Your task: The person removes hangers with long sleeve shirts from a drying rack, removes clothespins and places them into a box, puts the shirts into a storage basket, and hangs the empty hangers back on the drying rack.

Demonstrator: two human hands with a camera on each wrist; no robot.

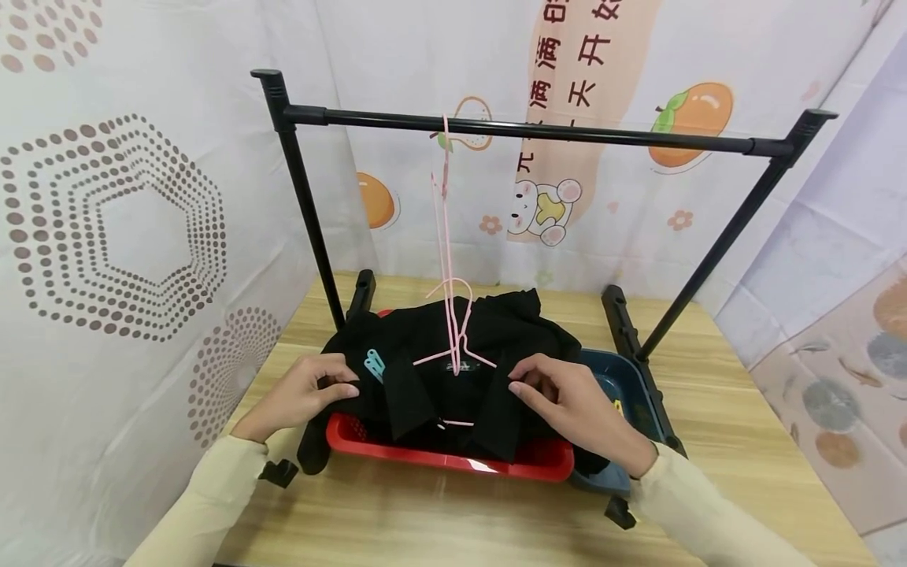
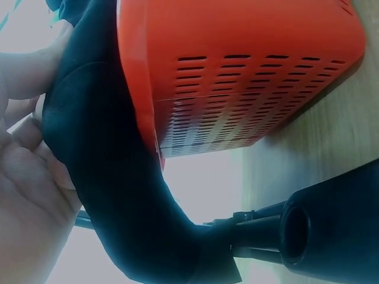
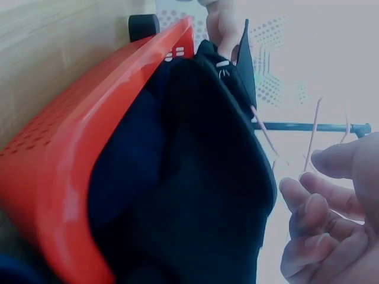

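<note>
A black collared garment (image 1: 418, 323) lies bunched over a red basket (image 1: 446, 461). A pink hanger (image 1: 432, 358) sits in its neck, the hook standing up between the two collar flaps. At the garment's left side my left hand (image 1: 308, 394) pinches the cloth between thumb and fingers. A black sleeve (image 2: 112, 160) hangs down beside the basket in the left wrist view. My right hand (image 1: 570, 394) is at the right collar flap; in the right wrist view its fingers (image 3: 314, 213) are loosely bent beside the cloth, with nothing between them.
A black rack's rail (image 1: 567, 134) spans above the basket, and another pink hanger (image 1: 446, 213) hangs from it. Light blue clothespins (image 1: 374, 364) lie on the garment near my left hand. A dark blue basket (image 1: 638, 394) stands to the right. Rack feet (image 1: 279, 473) rest on the wooden table.
</note>
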